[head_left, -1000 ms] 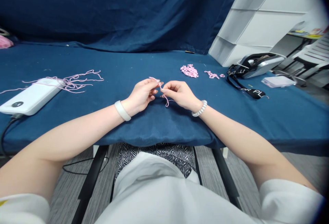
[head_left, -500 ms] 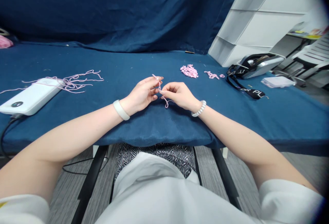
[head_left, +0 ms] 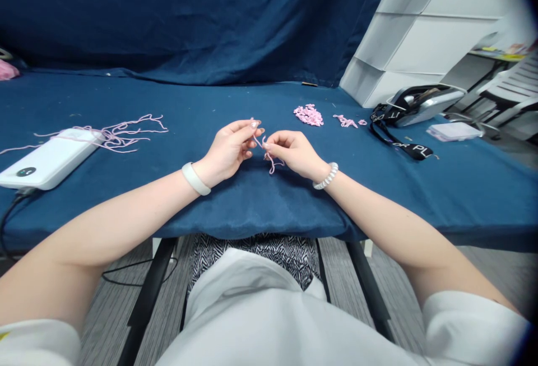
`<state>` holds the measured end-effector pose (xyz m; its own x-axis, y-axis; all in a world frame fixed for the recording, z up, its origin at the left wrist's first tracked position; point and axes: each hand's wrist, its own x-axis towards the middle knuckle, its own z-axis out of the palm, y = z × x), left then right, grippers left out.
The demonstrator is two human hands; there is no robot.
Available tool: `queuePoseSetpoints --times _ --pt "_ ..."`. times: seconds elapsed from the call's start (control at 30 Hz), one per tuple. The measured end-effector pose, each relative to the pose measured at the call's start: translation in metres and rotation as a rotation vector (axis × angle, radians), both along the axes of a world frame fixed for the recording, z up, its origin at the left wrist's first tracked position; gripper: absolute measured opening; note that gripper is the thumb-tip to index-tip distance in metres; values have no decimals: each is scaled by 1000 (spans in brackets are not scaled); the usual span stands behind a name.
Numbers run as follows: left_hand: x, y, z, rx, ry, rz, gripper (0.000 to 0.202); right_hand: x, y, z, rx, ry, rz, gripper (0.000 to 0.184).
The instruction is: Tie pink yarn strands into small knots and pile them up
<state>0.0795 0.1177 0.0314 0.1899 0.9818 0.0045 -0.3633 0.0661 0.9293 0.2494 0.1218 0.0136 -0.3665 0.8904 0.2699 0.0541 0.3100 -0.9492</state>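
My left hand (head_left: 229, 150) and my right hand (head_left: 294, 153) meet over the middle of the blue cloth table (head_left: 168, 198). Both pinch a short piece of pink yarn (head_left: 269, 158) between thumb and fingertips. The yarn runs between the two hands and its loose end curls down onto the cloth below my right hand. A white band sits on my left wrist and a pearl bracelet on my right.
A white power bank (head_left: 46, 157) with loose pink yarn strands (head_left: 121, 130) lies at the left. A small pile of pink yarn knots (head_left: 309, 115) and a few scraps (head_left: 347, 121) lie at the back right. A black lanyard (head_left: 399, 142), a silver device (head_left: 420, 102) and white shelving (head_left: 420, 35) stand right.
The hands have stayed almost in place. My left fingers have lifted slightly, and the yarn's loose end has curled further under my right hand.
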Motion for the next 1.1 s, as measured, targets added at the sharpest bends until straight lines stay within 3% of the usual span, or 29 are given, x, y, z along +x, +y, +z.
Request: queuePoseSetpoints --times 0.17,0.3,0.57,0.87,1.1 --pt "2 -1 -6 104 105 -19 18 0 0 4 -39 175 -40 45" --pt "3 -3 -8 84 99 -85 20 -4 -3 4 -76 207 -34 48" --pt "3 -1 -11 78 66 -86 24 -5 -6 4 -113 271 -38 44" --pt "4 -3 -10 34 35 -155 20 -4 -8 7 -339 309 79 47" --pt "3 -8 -12 63 50 -278 25 -1 -10 8 -387 234 156 53"
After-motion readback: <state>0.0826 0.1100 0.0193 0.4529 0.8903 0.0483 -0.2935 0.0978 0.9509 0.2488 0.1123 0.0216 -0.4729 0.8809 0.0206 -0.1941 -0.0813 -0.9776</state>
